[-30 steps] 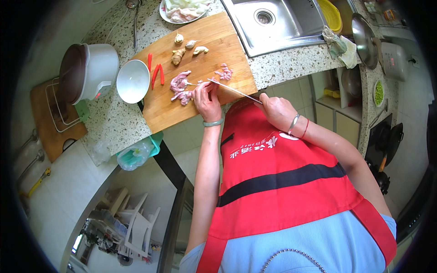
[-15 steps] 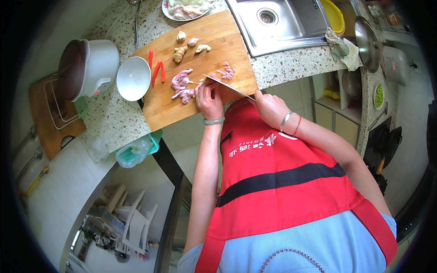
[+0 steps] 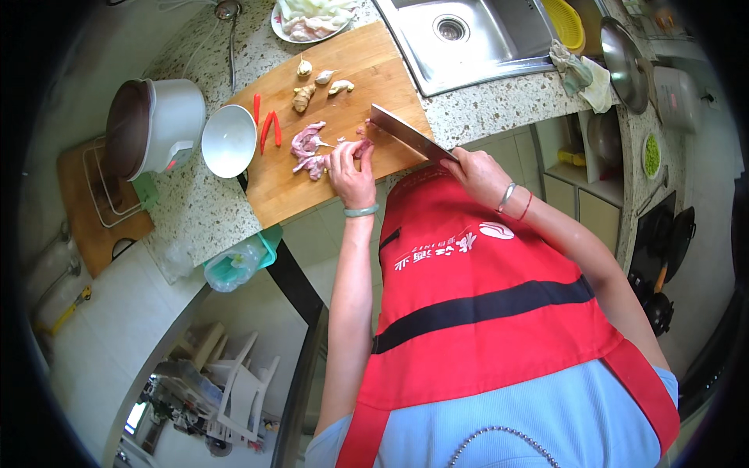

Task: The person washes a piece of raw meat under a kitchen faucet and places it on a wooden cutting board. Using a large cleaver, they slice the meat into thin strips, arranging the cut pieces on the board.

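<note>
My right hand (image 3: 474, 176) grips the handle of a kitchen knife (image 3: 413, 134), its broad blade slanting over the right part of a wooden cutting board (image 3: 273, 199). On the near side of the board, my left hand (image 3: 352, 178) has its fingers closed on a strip of pink raw meat (image 3: 363, 147), left of the blade. More raw meat (image 3: 307, 150) lies just left of these fingers. Small cut bits show by the blade tip; the blade hides most of that area. Farther back lie ginger (image 3: 303, 98), garlic (image 3: 304, 68) and red chillies (image 3: 270, 129).
A white bowl (image 3: 228, 140) stands at the board's left edge, beside a rice cooker (image 3: 168, 117). Behind the board is a plate (image 3: 275, 30) of pale food. A steel sink (image 3: 433, 74) lies at the back right, with cloths (image 3: 581, 76) on its edge.
The knife has moved right, away from my left fingers, and its blade face has turned into view. It now covers the cut bits. My left fingers now pinch a meat strip that shows.
</note>
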`<state>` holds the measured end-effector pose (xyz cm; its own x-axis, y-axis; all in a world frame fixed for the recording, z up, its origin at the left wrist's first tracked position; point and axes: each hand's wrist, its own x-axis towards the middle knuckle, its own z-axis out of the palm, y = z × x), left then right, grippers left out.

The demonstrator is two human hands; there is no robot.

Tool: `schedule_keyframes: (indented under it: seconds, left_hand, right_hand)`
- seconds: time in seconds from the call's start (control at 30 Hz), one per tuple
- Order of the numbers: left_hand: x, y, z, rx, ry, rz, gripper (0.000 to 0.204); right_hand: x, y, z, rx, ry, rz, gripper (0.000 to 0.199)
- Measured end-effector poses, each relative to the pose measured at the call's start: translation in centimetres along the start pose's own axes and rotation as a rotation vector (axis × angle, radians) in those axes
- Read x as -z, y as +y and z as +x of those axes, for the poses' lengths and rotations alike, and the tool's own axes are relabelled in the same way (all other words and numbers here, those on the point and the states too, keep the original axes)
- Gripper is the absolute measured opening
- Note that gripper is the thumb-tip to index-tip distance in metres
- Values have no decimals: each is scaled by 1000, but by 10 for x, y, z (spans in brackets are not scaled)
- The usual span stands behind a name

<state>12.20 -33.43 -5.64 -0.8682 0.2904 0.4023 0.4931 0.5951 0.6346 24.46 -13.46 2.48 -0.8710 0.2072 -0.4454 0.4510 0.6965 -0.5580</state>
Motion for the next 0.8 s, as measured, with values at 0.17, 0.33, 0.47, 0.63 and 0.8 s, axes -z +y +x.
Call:
schedule_keyframes:
  seconds: [0.17,0.33,0.47,0.63,0.8]
  left_hand:
    - [-14,-4,3,-37,9,-31,14]
    - [-12,1,-1,-7,-9,-9,10]
    - [-10,1,-2,-25,-4,-13,10]
    - [-9,1,-3,5,-8,-50,13]
    - [-15,2,-3,84,82,-161,14]
  right_hand:
    - [3,-10,-4,86,31,-34,30]
    - [1,-15,0,123,36,-84,31]
    - [3,-23,9,172,31,-153,31]
    - [8,-18,13,125,42,-134,30]
    - [2,-13,0,172,48,-146,27]
